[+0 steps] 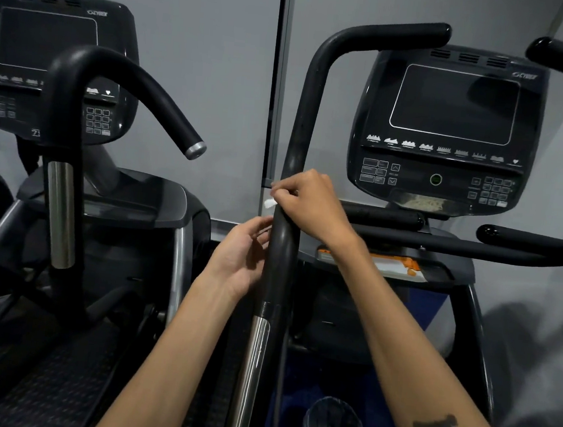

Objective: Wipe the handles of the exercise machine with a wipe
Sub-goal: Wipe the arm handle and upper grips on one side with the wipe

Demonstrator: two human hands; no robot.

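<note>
A tall black handle (303,119) of the exercise machine rises in the middle of the view and bends right at the top. My right hand (312,204) is wrapped around it at mid-height, pressing a white wipe (270,203) against the bar; only a small corner of the wipe shows at the fingertips. My left hand (240,255) sits just below and left of it, palm toward the bar, fingers relaxed and touching the handle's left side. The handle's lower part is a chrome tube (250,375).
The machine's console (450,126) stands to the right with short black grips (386,218) below it and an orange-and-white pack (392,265) on its tray. A second machine with a curved handle (114,73) stands at the left. A grey wall lies behind.
</note>
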